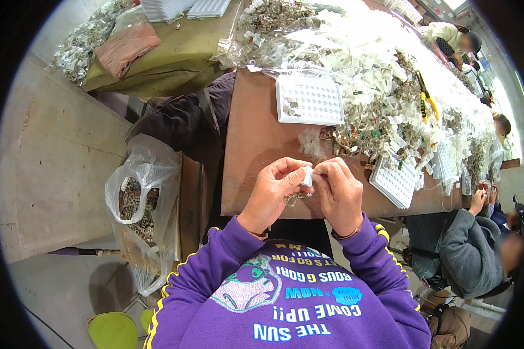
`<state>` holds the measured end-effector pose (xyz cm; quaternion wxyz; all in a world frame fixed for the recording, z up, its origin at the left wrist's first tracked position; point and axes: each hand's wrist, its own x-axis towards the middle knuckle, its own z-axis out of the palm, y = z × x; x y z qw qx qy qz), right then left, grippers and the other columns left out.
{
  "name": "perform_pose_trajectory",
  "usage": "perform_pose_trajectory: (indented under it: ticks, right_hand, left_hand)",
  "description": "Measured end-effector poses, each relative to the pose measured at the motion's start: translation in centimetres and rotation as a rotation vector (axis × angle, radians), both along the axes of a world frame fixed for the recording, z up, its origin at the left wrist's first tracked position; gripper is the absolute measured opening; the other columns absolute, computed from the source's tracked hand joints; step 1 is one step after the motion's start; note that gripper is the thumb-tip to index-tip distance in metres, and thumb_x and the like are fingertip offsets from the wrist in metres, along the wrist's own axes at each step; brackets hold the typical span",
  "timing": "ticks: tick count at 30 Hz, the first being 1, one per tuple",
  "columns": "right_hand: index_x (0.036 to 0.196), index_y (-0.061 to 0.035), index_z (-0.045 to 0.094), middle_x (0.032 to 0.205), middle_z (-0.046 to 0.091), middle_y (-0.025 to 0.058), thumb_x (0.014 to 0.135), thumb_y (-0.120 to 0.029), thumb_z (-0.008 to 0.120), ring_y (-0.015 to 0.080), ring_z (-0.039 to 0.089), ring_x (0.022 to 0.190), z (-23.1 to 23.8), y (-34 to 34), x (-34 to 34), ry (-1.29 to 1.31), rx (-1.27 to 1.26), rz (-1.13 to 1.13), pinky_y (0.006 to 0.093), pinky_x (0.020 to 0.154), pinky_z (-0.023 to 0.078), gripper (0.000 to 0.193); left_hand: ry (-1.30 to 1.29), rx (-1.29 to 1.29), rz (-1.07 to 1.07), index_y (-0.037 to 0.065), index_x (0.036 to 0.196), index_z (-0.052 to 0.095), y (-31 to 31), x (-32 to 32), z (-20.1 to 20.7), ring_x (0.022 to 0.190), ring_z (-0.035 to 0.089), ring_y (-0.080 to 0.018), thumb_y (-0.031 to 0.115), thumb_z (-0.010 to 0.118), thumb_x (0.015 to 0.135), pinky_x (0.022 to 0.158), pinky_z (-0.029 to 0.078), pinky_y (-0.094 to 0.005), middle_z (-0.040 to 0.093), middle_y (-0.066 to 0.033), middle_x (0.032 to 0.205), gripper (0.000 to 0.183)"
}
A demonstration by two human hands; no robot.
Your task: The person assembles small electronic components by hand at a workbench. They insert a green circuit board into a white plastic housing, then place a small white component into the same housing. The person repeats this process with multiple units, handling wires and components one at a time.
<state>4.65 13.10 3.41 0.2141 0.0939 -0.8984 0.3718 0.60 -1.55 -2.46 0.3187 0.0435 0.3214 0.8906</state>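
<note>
Both my hands meet over the front edge of the brown table. My left hand (269,191) is closed, pinching a small white tag (307,176) between thumb and fingers. A shiny, looped metallic piece (297,199) hangs just below the tag; its kind is too small to make out. My right hand (342,190) is closed too, its thumb and fingertips pressed together at the tag's right edge. Beyond my hands lies a crumpled bit of clear plastic (313,143). A white tray with rows of small pockets (314,100) lies farther off, a few round pieces in one corner.
A large heap of small tagged pieces and clear bags (384,81) covers the table (247,145), with yellow-handled pliers (429,107) on it. More white trays (393,181) lie right. A plastic bag (142,192) hangs left beside a box. Co-workers (474,256) sit along the right.
</note>
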Motion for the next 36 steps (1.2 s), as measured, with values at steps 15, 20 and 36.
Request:
perform_pose_trajectory:
  ticks: [15,20,36]
  right_hand:
    - [0.089,-0.0028,0.060,0.079,0.060,0.0137,0.080,0.005,0.067,0.0323,0.063,0.066,-0.2,0.0,0.2,0.064,0.009,0.010,0.0365,0.057,0.051,0.014]
    - [0.090,-0.0028,0.061,0.080,0.061,0.0136,0.080,0.004,0.067,0.0321,0.064,0.067,0.1,0.6,0.3,0.030,0.046,0.003,0.0356,0.058,0.051,0.013]
    - [0.091,0.0021,0.065,0.082,0.065,0.0117,0.084,0.008,0.066,0.0181,0.066,0.068,0.0,5.1,5.7,0.122,-0.313,-0.254,0.0264,0.061,0.052,0.010]
  left_hand:
    - [-0.031,0.001,-0.005,0.002,0.112,0.062,-0.1,0.2,0.0,0.089,0.064,-0.0127,0.018,0.061,0.099,0.081,0.055,-0.0298,0.066,-0.0048,0.102,0.021]
    - [-0.012,-0.114,0.009,0.000,0.113,0.062,0.3,0.2,0.7,0.088,0.065,-0.0129,0.017,0.063,0.098,0.082,0.054,-0.0282,0.066,-0.0053,0.102,0.023]
    - [1.874,-1.118,0.799,0.013,0.126,0.061,9.5,-10.8,9.8,0.096,0.066,-0.0315,0.016,0.066,0.087,0.084,0.053,-0.0432,0.066,-0.0117,0.112,0.040]
